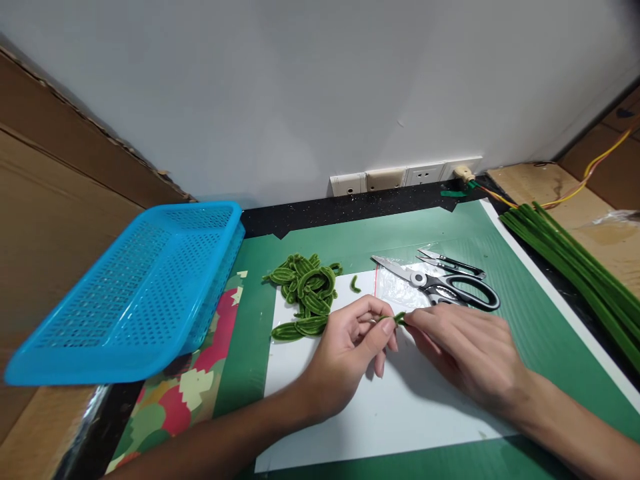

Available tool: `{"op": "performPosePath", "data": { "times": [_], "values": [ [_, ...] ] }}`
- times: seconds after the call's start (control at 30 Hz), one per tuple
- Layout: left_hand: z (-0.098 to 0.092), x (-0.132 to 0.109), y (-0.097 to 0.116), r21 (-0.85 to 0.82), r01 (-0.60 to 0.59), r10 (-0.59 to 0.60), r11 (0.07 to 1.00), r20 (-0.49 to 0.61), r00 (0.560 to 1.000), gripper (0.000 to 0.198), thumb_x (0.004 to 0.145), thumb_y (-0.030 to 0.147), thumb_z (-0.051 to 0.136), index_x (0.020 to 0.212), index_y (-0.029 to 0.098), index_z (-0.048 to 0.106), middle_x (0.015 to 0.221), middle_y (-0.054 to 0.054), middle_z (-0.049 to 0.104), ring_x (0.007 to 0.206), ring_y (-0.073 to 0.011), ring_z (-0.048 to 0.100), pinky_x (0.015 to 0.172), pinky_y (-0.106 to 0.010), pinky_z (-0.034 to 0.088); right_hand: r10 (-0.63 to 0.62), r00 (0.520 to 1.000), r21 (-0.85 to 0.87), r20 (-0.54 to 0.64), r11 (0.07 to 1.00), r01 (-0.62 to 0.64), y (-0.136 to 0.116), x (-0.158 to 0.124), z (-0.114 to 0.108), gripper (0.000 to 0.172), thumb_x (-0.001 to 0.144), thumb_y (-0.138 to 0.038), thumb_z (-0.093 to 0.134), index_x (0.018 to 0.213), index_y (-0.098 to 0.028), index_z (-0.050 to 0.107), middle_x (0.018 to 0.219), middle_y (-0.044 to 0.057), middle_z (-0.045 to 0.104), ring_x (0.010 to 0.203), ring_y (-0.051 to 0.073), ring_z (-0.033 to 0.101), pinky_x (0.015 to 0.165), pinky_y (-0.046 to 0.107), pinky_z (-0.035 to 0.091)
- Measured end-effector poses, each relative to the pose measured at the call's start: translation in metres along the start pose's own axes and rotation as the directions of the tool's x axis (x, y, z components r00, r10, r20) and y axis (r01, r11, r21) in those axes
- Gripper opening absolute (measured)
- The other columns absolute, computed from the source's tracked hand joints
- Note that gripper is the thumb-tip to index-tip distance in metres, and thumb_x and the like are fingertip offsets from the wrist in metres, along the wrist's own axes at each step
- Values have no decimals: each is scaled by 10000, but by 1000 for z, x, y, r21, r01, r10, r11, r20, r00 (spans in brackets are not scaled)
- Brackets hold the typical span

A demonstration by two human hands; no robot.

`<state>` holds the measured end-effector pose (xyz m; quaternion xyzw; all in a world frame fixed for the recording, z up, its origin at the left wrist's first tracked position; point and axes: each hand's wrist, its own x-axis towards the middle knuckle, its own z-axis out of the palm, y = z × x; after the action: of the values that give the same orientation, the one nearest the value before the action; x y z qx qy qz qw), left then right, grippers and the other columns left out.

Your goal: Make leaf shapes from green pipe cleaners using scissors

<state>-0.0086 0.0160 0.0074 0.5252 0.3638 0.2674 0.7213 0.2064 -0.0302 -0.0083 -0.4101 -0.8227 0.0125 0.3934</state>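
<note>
My left hand (357, 340) pinches a short green pipe cleaner (399, 318) between thumb and forefinger. From the other side, my right hand (465, 357) grips the same piece, its fingers closed at the tip. Most of the piece is hidden by my fingers. Left of my hands lies a pile of looped green pipe-cleaner shapes (305, 283), many bent like leaves. A small curved scrap of pipe cleaner (355, 285) rests apart from the pile. All of this is over a white sheet of paper (360, 427).
Scissors (430, 280) and small thread snips (453, 263) lie behind my right hand on a clear plastic bag (393, 288). A blue perforated basket (135, 287) stands left. Long green pipe cleaners (575, 273) lie at the right. Wall sockets (405, 177) with a plugged cable are behind.
</note>
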Motion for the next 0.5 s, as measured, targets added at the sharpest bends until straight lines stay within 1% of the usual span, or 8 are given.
{"op": "performPosePath", "data": {
  "times": [0.1,0.2,0.3,0.4,0.5],
  "values": [
    [-1,0,0,-4,6,-6,1000,19,1000,224,1072,379,648,981,175,639,764,21,658,525,-57,582,487,-196,351,-32,999,-22,-7,999,32,2,-1,-1,204,974,-6,645,1149,-107,676,765,29,663,655,155,541,646,318,427],
    [-2,-1,0,9,8,-9,1000,33,999,227,1081,377,639,977,175,643,752,25,648,543,-55,587,501,-196,356,-71,997,-26,-33,997,70,4,-2,-3,258,949,-7,687,1198,-75,691,847,79,726,703,171,593,660,330,461],
    [-2,-2,0,14,8,-8,1000,48,999,232,1086,378,632,971,178,638,751,28,641,554,-54,586,509,-199,360,-110,992,-38,-55,993,108,4,-2,-5,251,942,-9,702,1189,-58,716,911,123,760,738,186,621,658,338,481],
    [-1,-2,1,15,5,-6,1000,51,999,239,1089,384,626,965,180,627,750,33,630,554,-54,579,513,-202,362,-131,989,-56,-64,990,128,3,0,-7,228,938,-9,710,1161,-52,731,886,120,760,712,183,611,638,339,486],
    [-2,-2,1,32,-2,1,1000,54,999,237,1094,386,617,973,182,622,758,33,629,556,-55,578,525,-209,375,-137,988,-49,-66,990,134,3,2,-7,232,948,-7,694,1176,-32,727,886,129,764,716,191,635,632,342,496]
  ]
}}
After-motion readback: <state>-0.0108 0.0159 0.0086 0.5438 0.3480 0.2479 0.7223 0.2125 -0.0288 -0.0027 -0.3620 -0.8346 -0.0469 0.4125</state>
